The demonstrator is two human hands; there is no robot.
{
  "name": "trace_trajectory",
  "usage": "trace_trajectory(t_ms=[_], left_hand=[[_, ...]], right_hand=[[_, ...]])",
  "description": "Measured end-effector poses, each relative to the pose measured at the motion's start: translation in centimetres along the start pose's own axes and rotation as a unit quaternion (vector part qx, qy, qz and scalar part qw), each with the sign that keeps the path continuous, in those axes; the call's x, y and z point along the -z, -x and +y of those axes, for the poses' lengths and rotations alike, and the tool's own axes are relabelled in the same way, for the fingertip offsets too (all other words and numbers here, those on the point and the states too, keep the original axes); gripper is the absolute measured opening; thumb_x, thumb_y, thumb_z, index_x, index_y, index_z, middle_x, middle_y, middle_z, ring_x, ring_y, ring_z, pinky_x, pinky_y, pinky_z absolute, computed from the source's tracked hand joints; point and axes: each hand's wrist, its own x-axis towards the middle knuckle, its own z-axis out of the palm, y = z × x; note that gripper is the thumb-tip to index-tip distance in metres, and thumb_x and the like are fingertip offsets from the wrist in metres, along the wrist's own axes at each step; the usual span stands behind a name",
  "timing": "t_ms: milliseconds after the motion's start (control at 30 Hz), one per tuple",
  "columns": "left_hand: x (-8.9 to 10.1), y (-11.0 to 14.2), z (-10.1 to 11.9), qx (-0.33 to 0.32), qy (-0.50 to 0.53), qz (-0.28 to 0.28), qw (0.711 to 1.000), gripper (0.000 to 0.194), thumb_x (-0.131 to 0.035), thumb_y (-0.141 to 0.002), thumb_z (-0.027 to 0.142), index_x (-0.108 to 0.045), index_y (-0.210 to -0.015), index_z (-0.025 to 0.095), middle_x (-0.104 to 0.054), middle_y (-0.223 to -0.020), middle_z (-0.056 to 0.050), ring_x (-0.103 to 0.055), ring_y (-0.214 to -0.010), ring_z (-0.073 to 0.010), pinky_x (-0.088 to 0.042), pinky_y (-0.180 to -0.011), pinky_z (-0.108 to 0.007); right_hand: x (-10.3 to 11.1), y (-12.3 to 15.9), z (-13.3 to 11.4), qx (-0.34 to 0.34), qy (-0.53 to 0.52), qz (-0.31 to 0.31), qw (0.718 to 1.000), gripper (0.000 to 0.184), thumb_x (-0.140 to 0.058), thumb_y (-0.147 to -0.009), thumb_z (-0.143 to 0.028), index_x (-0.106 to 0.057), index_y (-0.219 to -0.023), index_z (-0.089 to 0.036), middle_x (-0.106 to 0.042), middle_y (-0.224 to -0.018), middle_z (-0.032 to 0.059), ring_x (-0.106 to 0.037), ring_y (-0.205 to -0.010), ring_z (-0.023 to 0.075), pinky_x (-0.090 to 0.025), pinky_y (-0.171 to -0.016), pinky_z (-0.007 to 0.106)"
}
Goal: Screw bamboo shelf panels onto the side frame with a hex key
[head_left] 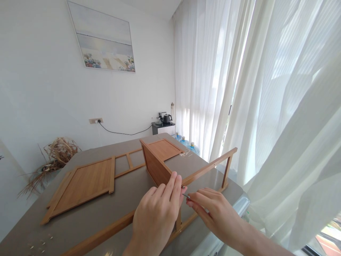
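Note:
My left hand [157,209] is closed over the near corner of an upright wooden panel [156,160], where the panel meets a wooden frame [207,167]. Close to its fingertips, a small metal bolt [183,186] shows at this joint. Just right of it, my right hand [213,206] pinches a thin metal rod, apparently a hex key [185,196]. Its tip points at the left fingers, a little below the bolt; whether it touches anything is unclear. Part of the joint is hidden behind my left hand. The frame's long rail [101,234] extends toward the lower left.
A flat wooden panel [90,181] lies on the left of the grey table [128,202], beside a ladder-like frame [129,160]. Another panel [166,148] lies farther back. Small hardware pieces [42,243] lie at the lower left. Curtains [266,106] hang along the right.

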Motion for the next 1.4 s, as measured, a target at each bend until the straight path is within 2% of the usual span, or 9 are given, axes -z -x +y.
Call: trace_trajectory(t_ms=[233,667,967,1200,1400], left_hand=[[0.1,-0.3,0.0,-0.01,-0.005,0.014,1.0,0.027,-0.054,-0.097,0.022,-0.069,-0.115,0.009,-0.073,-0.115,-0.01,-0.063,-0.064,-0.0133,-0.042,-0.058,-0.032],[0.1,-0.1,0.0,-0.006,-0.005,0.019,1.0,0.026,-0.056,-0.096,0.023,-0.07,-0.114,0.009,-0.073,-0.114,-0.01,-0.062,-0.063,-0.0129,-0.042,-0.058,-0.032],[0.1,-0.2,0.0,-0.005,-0.006,0.0,1.0,0.026,-0.057,-0.095,0.021,-0.069,-0.115,0.01,-0.073,-0.115,-0.01,-0.063,-0.064,-0.0139,-0.04,-0.057,-0.032],[0.0,-0.1,0.0,-0.003,-0.005,0.005,1.0,0.026,-0.06,-0.093,0.02,-0.069,-0.115,0.01,-0.073,-0.116,-0.01,-0.062,-0.064,-0.0126,-0.041,-0.057,-0.032],[0.2,-0.2,0.0,-0.005,-0.004,0.001,1.0,0.027,-0.06,-0.093,0.021,-0.069,-0.115,0.009,-0.073,-0.115,-0.01,-0.063,-0.064,-0.0123,-0.041,-0.057,-0.032]], right_hand=[[0.9,-0.4,1.4,0.032,0.104,0.004,0.994,0.031,-0.034,-0.106,-0.027,-0.057,-0.087,-0.02,-0.053,-0.067,-0.0005,-0.044,-0.057,0.0131,-0.034,-0.059,0.028],[1.0,-0.1,1.4,0.033,0.102,-0.005,0.994,0.029,-0.036,-0.105,-0.027,-0.058,-0.088,-0.02,-0.055,-0.066,-0.0008,-0.045,-0.056,0.0128,-0.031,-0.058,0.027],[1.4,-0.2,1.0,0.038,0.12,-0.025,0.992,0.029,-0.033,-0.105,-0.024,-0.054,-0.085,-0.02,-0.053,-0.066,-0.0012,-0.042,-0.055,0.0127,-0.03,-0.057,0.028],[2.8,-0.4,0.6,0.016,0.134,-0.068,0.989,0.023,-0.04,-0.102,-0.021,-0.05,-0.082,-0.022,-0.053,-0.065,-0.003,-0.041,-0.053,0.0128,-0.029,-0.056,0.028],[3.7,-0.8,0.5,0.042,0.16,-0.076,0.983,0.026,-0.041,-0.102,-0.023,-0.052,-0.079,-0.022,-0.055,-0.064,-0.002,-0.039,-0.05,0.0127,-0.025,-0.055,0.03]])
